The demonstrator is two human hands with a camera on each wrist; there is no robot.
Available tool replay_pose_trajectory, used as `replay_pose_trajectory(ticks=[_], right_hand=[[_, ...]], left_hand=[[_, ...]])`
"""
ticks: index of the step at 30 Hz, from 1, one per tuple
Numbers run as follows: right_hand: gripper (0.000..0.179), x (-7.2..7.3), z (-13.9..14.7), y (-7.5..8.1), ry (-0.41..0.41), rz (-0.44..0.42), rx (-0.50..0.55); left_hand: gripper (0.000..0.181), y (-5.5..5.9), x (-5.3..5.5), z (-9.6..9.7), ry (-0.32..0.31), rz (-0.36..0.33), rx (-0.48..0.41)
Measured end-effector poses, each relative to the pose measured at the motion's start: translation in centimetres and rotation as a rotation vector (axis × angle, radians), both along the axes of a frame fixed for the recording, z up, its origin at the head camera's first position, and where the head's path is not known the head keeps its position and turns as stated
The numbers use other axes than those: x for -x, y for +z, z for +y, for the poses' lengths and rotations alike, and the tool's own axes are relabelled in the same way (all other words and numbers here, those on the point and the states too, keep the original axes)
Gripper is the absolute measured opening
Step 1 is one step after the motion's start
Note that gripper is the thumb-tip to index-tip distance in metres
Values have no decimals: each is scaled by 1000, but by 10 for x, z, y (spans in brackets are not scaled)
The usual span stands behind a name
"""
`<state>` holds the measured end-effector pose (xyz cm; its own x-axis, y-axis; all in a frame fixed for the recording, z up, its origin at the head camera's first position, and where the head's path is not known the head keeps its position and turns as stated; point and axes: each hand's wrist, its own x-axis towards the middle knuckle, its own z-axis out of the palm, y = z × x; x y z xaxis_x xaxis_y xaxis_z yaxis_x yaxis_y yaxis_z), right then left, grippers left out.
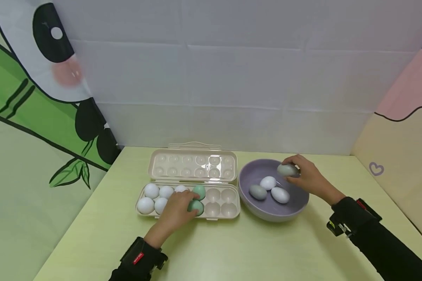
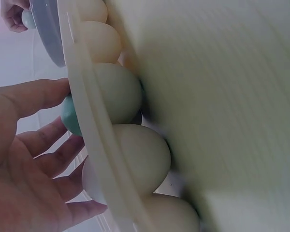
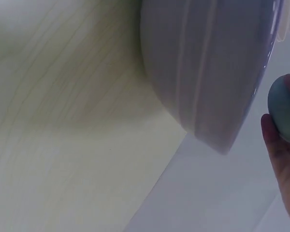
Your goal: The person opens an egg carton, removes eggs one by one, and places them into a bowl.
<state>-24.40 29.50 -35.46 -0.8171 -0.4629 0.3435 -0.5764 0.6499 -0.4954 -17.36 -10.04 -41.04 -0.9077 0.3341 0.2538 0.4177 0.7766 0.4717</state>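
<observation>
The right hand (image 1: 311, 177) pinches a smooth grey-green egg (image 1: 287, 170) over the round, glossy purple bowl (image 1: 247, 177); the left hand (image 1: 177, 208) (its red wrist tag (image 1: 138, 258) too small to read) grips a green egg (image 1: 196, 207) in the pocketed plastic carton (image 1: 228, 196) on the wood-grained table (image 1: 253, 249).

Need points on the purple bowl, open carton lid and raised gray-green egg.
Purple bowl (image 3: 208, 63), right wrist view: outer wall.
Carton lid (image 1: 192, 166), head view: middle of dimpled inner face.
Raised gray-green egg (image 1: 287, 170), head view: exposed side.

Black long sleeves (image 1: 394, 246) are running down to chunky black wristbands (image 1: 145, 248), each bearing a small bright red patch (image 1: 138, 258)
</observation>
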Motion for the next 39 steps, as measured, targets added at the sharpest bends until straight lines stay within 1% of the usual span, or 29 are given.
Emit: replay_pose_trajectory(ticks=[2,6,9,12,15,21,24,32,34,36,39], right_hand=[[43,8,3,-3,-3,-25,-35],[40,23,9,-10,17,-75,-120],[38,31,14,-16,42,-92,-177],[38,30,15,-23,51,-103,-218],[40,28,14,-29,59,-93,-257],[43,27,10,-37,86,-45,-342],[43,27,7,-41,85,-18,-376],[44,26,5,-44,51,3,-466],[45,26,4,-44,51,3,-477],[46,26,4,-43,58,-2,-474],[51,26,3,-40,89,-28,-458]], left_hand=[[31,1,1,2,5,-13,-3],[31,1,4,7,14,-31,-15],[31,0,7,11,21,-33,-24],[30,-1,7,10,19,-33,-30],[31,-2,7,10,20,-35,-35],[32,-4,7,10,26,-33,-39],[32,-4,8,10,26,-29,-37],[38,-1,6,12,24,-45,15],[38,-1,6,12,21,-42,14],[36,-1,6,13,10,-26,8],[34,-3,7,13,-11,13,-1]])
